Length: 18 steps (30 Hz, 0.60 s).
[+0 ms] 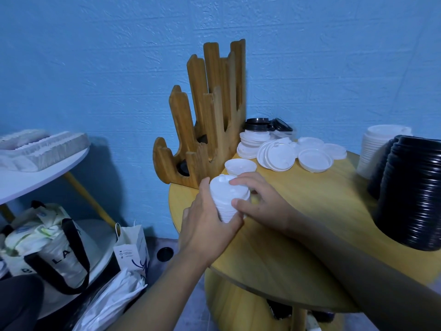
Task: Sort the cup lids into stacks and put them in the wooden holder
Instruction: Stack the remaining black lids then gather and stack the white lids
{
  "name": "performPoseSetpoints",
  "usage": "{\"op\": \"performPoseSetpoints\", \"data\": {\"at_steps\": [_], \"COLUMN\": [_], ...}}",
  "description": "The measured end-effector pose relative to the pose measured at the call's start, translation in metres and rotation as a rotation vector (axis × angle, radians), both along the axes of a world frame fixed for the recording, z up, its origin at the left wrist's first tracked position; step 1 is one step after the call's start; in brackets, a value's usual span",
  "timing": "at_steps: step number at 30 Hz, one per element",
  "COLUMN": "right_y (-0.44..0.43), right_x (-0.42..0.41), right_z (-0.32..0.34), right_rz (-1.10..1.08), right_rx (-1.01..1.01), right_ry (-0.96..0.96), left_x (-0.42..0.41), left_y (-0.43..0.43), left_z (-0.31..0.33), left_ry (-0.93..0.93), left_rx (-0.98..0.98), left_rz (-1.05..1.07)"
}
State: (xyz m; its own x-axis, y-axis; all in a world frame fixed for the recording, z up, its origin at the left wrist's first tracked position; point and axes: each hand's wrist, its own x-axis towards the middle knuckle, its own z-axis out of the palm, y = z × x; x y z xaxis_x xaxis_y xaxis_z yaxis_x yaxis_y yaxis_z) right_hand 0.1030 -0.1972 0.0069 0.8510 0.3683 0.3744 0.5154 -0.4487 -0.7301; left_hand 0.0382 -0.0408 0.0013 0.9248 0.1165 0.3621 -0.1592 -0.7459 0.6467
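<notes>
- While the left hand point(205, 216) curls its fingers and thumb round a stack of white lids point(224, 199) from the side and below, the right hand point(260, 204) grips the same stack at its upper end, thumb on the near side and fingers over the top lid. The stack is tilted and is held over the left part of the round wooden table point(298, 235).
- On the floor to the left of the table stand a tote bag with black straps point(55, 247) and a small white paper bag point(132, 249). A single black lid point(165, 254) lies flat just beside the paper bag.
- At the table's right edge rises a tall stack of black lids point(415, 194), with a tall stack of white lids point(377, 146) just behind it.
- Just beyond the hands, an upturned white lid point(239, 166) sits on the table near the foot of the wooden holder point(210, 120).
- Farther back, loose white lids point(276, 155) lie spread and overlapping on the tabletop, with a few black lids point(257, 124) behind them.
- The wooden holder stands at the table's far-left edge by the blue wall point(95, 68). Something dark shows through its lower openings, too hidden to tell what.
</notes>
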Motion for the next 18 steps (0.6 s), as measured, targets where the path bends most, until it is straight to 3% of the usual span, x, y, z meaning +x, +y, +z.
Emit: {"op": "performPoseSetpoints", "data": {"at_steps": [13, 18], "right_y": [0.0, 0.011], "right_x": [0.003, 0.003], "right_z": [0.0, -0.003], "right_rz": [0.047, -0.054], "right_rx": [0.067, 0.042], "right_ry": [0.032, -0.069], "left_x": [0.007, 0.007], "left_y": [0.002, 0.001], "left_z": [-0.006, -0.007], "left_ry": [0.009, 0.004], "left_rx": [0.084, 0.065], "left_rz": [-0.011, -0.007]}}
